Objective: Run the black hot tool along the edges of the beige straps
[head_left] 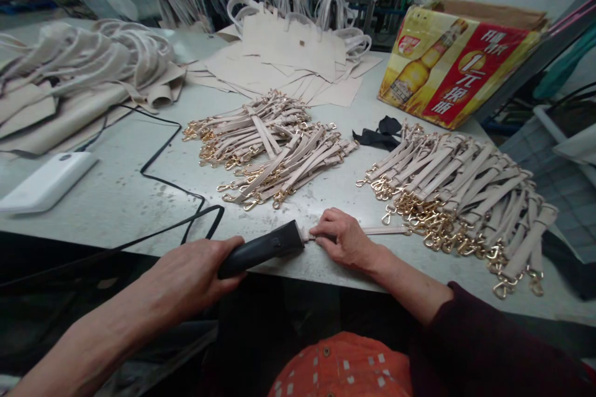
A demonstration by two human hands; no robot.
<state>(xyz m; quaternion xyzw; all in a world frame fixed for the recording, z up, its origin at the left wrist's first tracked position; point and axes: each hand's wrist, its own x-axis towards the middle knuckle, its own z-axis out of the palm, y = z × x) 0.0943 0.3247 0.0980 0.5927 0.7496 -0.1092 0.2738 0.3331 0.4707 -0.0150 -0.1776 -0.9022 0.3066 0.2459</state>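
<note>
My left hand (205,270) is wrapped round a black handheld tool (261,249) shaped like a hair clipper. Its wide head points right and meets the end of a narrow beige strap (384,231). The strap lies along the table's front, pinched by my right hand (344,239); its other end reaches the heap on the right. Beyond my hands lies a loose pile of beige straps (274,142) with gold snap hooks. To the right, a second heap of similar straps (465,186) is laid in rows, hooks toward me.
A black cord (161,164) crosses the table near a white power-bank-like box (49,181). Beige cut panels (288,49) lie at the back, and looped straps (93,59) at the left. A beer carton (459,65) and black cloth (379,133) are at the right.
</note>
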